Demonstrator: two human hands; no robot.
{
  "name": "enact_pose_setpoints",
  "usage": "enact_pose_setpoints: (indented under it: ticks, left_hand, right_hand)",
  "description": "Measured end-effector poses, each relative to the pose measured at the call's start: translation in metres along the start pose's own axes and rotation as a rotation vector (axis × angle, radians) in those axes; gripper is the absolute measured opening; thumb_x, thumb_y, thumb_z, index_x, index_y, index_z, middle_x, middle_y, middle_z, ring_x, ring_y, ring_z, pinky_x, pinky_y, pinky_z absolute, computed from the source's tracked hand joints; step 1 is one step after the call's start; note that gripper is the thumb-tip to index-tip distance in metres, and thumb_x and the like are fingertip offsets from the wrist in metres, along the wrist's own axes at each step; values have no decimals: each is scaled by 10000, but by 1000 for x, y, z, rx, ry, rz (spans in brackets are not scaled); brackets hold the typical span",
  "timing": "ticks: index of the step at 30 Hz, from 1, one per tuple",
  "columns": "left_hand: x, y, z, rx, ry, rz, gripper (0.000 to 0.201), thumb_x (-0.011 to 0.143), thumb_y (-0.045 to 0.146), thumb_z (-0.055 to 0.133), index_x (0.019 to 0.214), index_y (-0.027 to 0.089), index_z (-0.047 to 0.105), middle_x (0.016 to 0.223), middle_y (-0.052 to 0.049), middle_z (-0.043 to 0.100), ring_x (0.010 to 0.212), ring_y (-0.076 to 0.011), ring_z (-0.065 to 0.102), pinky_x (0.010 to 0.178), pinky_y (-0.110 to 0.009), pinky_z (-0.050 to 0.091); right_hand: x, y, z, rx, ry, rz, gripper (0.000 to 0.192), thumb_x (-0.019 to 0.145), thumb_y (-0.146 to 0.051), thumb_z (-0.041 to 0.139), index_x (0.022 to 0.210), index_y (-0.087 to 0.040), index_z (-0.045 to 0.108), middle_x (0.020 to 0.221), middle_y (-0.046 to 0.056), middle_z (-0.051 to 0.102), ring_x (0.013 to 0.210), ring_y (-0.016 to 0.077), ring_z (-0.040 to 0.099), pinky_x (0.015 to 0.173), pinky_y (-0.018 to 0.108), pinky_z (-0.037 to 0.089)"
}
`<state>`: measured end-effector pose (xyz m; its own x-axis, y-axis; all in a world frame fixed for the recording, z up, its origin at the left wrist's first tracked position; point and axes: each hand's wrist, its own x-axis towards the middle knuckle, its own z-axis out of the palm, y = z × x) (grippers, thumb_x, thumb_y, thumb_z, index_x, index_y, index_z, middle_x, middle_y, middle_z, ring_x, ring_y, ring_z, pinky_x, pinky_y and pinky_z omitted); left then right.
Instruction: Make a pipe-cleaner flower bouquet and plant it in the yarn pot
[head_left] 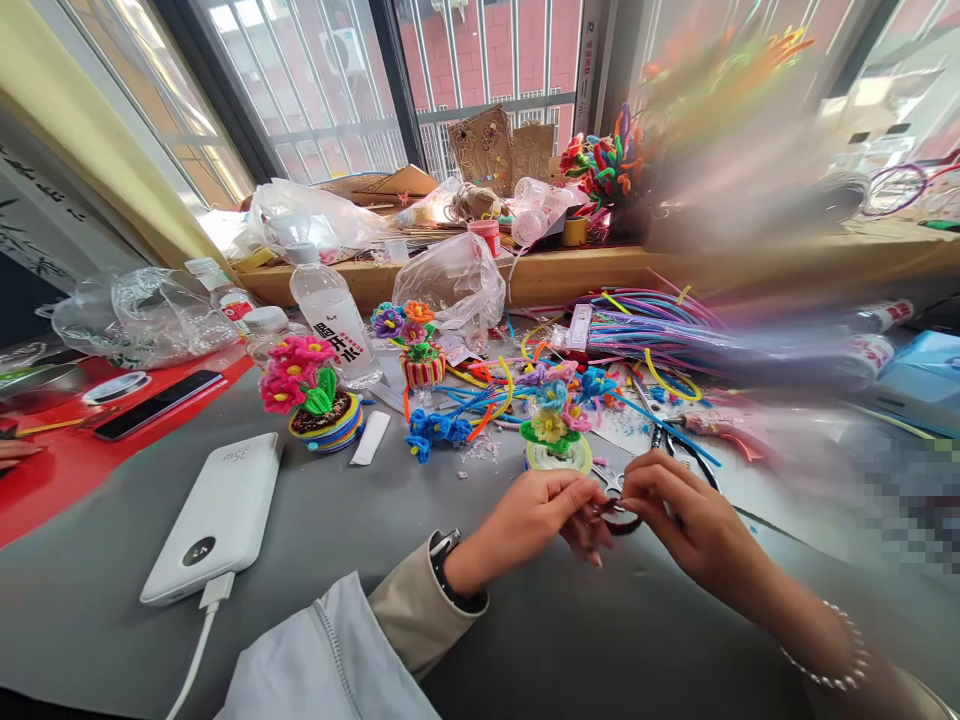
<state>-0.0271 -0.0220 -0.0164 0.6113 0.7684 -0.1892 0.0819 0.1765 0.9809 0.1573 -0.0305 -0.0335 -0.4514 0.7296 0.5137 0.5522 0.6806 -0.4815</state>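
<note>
My left hand [536,508] and my right hand [679,512] meet over the grey table, fingers pinched around a dark brown pipe cleaner [624,526] bent in a curve. Fingers hide part of it. Just behind them stands a small yellow-green pot [559,455] with pastel pipe-cleaner flowers [553,408]. Scissors [611,480] lie close behind my fingertips, partly covered. Black-handled pliers or cutters [686,455] rest beyond my right hand.
A white power bank [217,520] with a cable lies at left. Nearby are a pink flower pot [326,425], a striped pot [424,370], blue flowers [437,430] and a water bottle [334,315]. Pipe-cleaner bundles [645,330] lie behind. Another person's hand [16,452] shows at far left.
</note>
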Motion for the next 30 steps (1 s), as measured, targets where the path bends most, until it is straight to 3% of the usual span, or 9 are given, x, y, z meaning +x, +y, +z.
enact_pose_setpoints:
  ticks: [4,9,13,18,25,27,30]
  left_hand:
    - [-2,0,3,357,133,278,258,753,313,544,939,135,563,817,-55,620,681,-110,577,657,-235,460]
    - [-4,-2,3,601,191,396,187,796,268,483,732,130,591,666,-22,601,629,-98,538,630,-212,427]
    - [-5,-1,5,447,148,305,256,802,327,463,666,124,541,644,-17,579,585,-88,540,592,-199,421]
    - [-3,0,7,121,130,112,309,778,401,469,630,130,473,582,7,538,487,-65,506,511,-189,399]
    - [1,-4,6,-271,118,-127,232,701,309,534,594,104,530,468,23,509,379,-42,424,410,-169,331]
    - [0,-3,6,-296,94,-152,221,708,293,528,601,100,535,473,21,511,379,-40,426,408,-164,333]
    - [-4,-1,6,-127,49,-46,291,780,340,459,642,99,545,515,2,532,398,-47,464,432,-172,368]
  right_hand:
    - [3,-3,-3,219,-132,211,198,872,-290,372,723,-196,461,722,30,528,641,128,520,572,238,444]
    - [3,-5,-2,377,-216,283,219,865,-341,386,732,-188,469,721,30,521,669,134,518,589,242,448]
    - [2,-7,-2,417,-236,261,191,872,-311,378,747,-188,457,735,31,511,683,133,513,604,245,456]
    - [2,-12,1,295,-138,182,164,867,-246,382,723,-196,442,708,19,500,640,125,504,572,239,447]
    - [-2,-15,9,-5,120,-154,116,816,-96,431,800,-202,477,743,30,531,667,124,522,599,226,446]
    - [-2,-14,9,-26,152,-200,119,809,-92,443,817,-203,485,749,31,534,664,125,522,598,226,445]
    - [-1,-14,3,96,90,-78,105,818,-115,439,768,-204,467,729,23,515,653,122,515,586,226,442]
